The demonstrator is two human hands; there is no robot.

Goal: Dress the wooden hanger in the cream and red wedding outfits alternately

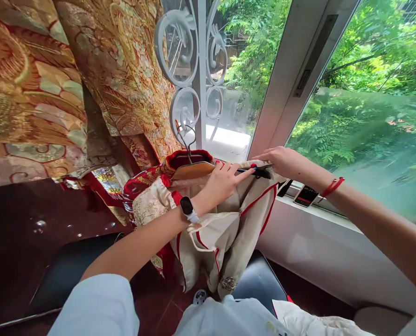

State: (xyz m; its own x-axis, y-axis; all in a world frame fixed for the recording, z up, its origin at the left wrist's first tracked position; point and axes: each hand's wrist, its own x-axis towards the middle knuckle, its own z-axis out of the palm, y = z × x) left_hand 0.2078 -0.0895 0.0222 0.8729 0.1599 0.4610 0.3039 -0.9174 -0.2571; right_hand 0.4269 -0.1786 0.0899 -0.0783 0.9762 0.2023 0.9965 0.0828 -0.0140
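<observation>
A cream garment [229, 233] with red piping and gold embroidery hangs below a clothes hanger [194, 171]. The hanger has a flat tan body and a thin metal hook, which points up toward the window scrollwork. My left hand [224, 182] is closed over the hanger's bar, its index finger stretched along it to the right. At the hanger's right end, my right hand [281, 161] grips the cream cloth at the shoulder, beside a dark tip of the hanger. The cloth partly hides those fingertips. A red garment [141, 182] with gold embroidery lies against the cream one on the left.
Large gold-and-red embroidered garments [124, 70] hang at the left. White metal scrollwork [182, 56] stands before the window. A phone [305, 196] rests on the sill [334, 218] under my right arm. Below are a black chair seat [259, 277] and another dark seat [75, 266].
</observation>
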